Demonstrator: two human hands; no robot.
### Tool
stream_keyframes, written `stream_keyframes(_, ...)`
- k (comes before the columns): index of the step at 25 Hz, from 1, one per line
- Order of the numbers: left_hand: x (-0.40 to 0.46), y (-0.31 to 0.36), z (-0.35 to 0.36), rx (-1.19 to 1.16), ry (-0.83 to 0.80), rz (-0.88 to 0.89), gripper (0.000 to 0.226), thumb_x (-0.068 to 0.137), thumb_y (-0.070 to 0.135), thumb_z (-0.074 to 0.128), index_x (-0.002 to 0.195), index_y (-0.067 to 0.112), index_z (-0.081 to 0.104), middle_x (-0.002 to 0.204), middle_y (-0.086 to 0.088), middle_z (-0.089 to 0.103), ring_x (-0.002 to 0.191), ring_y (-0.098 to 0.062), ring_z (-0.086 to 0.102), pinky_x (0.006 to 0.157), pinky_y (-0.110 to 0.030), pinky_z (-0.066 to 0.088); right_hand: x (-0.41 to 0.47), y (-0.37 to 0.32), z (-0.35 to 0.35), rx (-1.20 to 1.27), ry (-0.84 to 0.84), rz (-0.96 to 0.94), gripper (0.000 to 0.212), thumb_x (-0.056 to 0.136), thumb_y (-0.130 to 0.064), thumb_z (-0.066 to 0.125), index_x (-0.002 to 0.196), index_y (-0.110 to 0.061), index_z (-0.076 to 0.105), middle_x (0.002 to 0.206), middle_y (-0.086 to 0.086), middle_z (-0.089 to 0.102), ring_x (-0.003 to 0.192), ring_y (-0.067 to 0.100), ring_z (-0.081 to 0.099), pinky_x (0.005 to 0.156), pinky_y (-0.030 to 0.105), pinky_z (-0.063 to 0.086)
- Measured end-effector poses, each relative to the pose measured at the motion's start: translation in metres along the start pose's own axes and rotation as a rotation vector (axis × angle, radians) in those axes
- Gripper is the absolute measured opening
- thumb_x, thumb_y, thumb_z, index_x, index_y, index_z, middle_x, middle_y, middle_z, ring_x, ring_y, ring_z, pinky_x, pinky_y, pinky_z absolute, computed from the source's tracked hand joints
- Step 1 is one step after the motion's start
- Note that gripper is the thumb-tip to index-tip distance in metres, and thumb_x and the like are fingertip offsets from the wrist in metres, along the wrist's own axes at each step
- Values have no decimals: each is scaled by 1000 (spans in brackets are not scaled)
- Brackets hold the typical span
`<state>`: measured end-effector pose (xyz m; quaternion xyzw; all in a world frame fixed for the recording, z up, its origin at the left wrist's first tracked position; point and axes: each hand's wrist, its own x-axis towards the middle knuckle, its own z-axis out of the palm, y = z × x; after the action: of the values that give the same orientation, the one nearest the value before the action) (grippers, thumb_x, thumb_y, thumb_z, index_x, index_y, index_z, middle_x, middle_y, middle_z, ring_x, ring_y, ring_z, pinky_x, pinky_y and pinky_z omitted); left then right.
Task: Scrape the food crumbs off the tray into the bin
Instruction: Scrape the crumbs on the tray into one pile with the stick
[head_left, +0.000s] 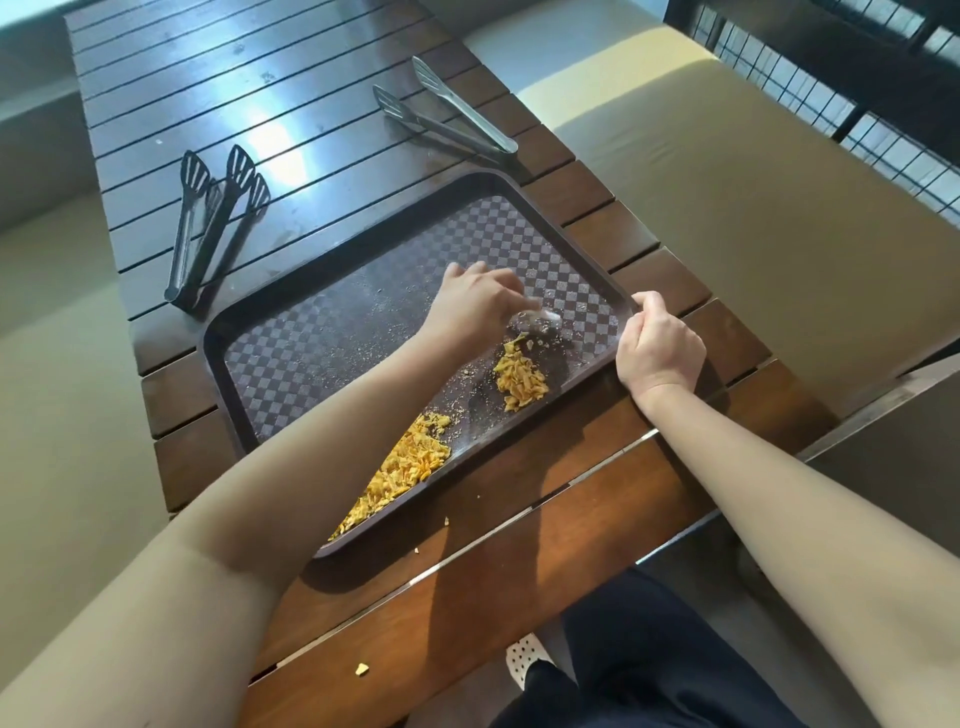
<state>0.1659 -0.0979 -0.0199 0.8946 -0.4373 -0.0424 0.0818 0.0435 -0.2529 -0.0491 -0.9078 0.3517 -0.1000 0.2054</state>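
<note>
A dark brown tray (291, 332) with a checkered floor lies on the wooden table. Yellow-orange food crumbs sit in two heaps, one (519, 379) near the tray's right edge and a bigger one (400, 467) along its near edge, partly hidden by my left forearm. Fine specks dust the tray's middle. My left hand (475, 306) reaches across the tray and holds a small clear scraper or spoon (540, 317) just above the right heap. My right hand (657, 348) grips the tray's right rim. No bin is in view.
Two black tongs (208, 228) lie beyond the tray's far left corner, and metal tongs (452, 111) lie further back. A few stray crumbs (362, 669) lie on the table near me. A tan cushioned bench (753, 208) runs along the right.
</note>
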Motion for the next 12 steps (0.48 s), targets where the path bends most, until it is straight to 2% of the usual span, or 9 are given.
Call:
stream_keyframes(3, 9, 3, 8, -37, -66, -33, 33, 94, 18, 51, 116, 40, 61, 120, 9, 61, 106, -16, 49, 86, -36, 30, 0, 0, 1, -1, 7, -5, 34, 98, -15, 32, 124, -11, 54, 100, 18, 70, 94, 39, 64, 84, 41, 50)
stream_keyframes(9, -28, -10, 2, -3, -147, 186, 27, 91, 22, 56, 110, 39, 65, 113, 12, 62, 95, -12, 43, 79, -31, 23, 1, 1, 1, -3, 8, 0, 34, 97, -13, 32, 124, -10, 54, 100, 20, 70, 94, 40, 63, 82, 39, 46)
stream_keyframes(12, -33, -18, -4, 20, -130, 190, 26, 91, 26, 55, 110, 42, 64, 112, 13, 62, 95, -12, 45, 79, -30, 23, 0, 1, 2, 6, 24, -9, 34, 98, -14, 32, 123, -10, 55, 99, 20, 70, 93, 39, 63, 83, 39, 47)
